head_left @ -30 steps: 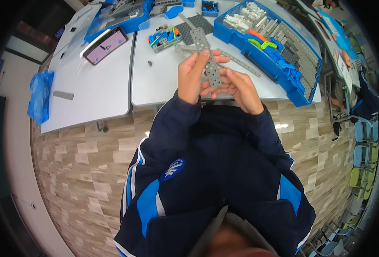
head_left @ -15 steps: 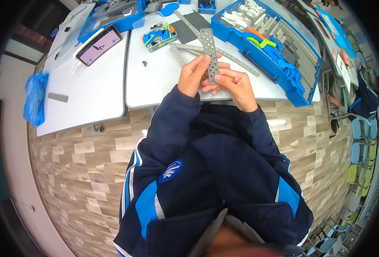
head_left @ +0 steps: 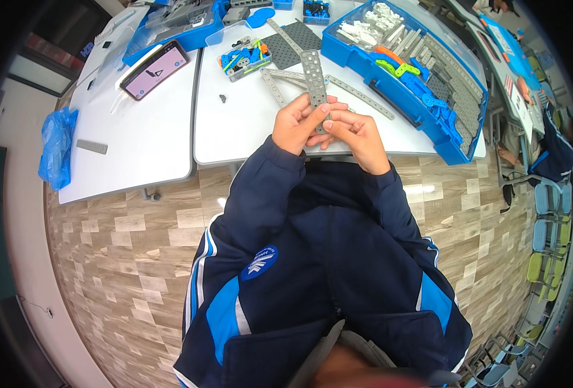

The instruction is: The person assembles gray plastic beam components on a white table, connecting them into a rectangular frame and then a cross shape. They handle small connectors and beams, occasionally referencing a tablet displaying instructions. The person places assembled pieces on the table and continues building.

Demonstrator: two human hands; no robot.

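Note:
A wide grey perforated construction beam (head_left: 313, 74) points away from me, just over the table's near edge. My left hand (head_left: 294, 125) is closed on its near part, with the thumb pressed on the top face. My right hand (head_left: 363, 137) pinches the near end, its thumb tip beside the left one and its fingers underneath. What the fingers hold beneath the beam is hidden. Behind it, narrow grey perforated strips (head_left: 362, 98) lie at angles on the white table (head_left: 234, 129); whether they join the held beam I cannot tell.
To the right stands a blue case (head_left: 390, 92) of sorted parts. A small clear box (head_left: 250, 72) of colourful pieces, a dark grey plate (head_left: 282, 52) and a tiny dark part (head_left: 222, 99) lie beyond. Leftward are a phone (head_left: 154, 71), a grey bar (head_left: 92, 147) and a blue bag (head_left: 58, 149).
My left thumb has slid along the beam toward its near end, close to the right thumb. Both hands and the beam sit slightly lower in view.

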